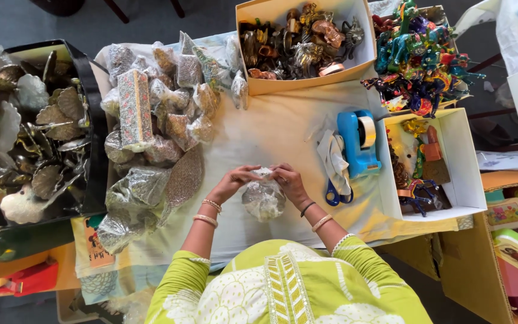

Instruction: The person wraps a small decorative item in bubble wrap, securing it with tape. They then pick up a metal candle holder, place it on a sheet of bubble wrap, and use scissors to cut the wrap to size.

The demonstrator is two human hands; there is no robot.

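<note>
On the cloth-covered table [283,132] lies a small object wrapped in clear plastic, the wrapped bundle [263,199]. My left hand [233,180] and my right hand [288,182] both grip its top edge, fingers pinched on the plastic. Bangles circle both wrists. A pile of similar wrapped pieces [157,120] lies to the left of my hands.
A blue tape dispenser [358,141], scissors with blue handles [334,193] and a cloth lie to the right. At the back stands a box of metal figurines [304,39] and a heap of painted figures [418,57]. A white box [433,162] sits right; a black bin of metal leaves [34,129] sits left.
</note>
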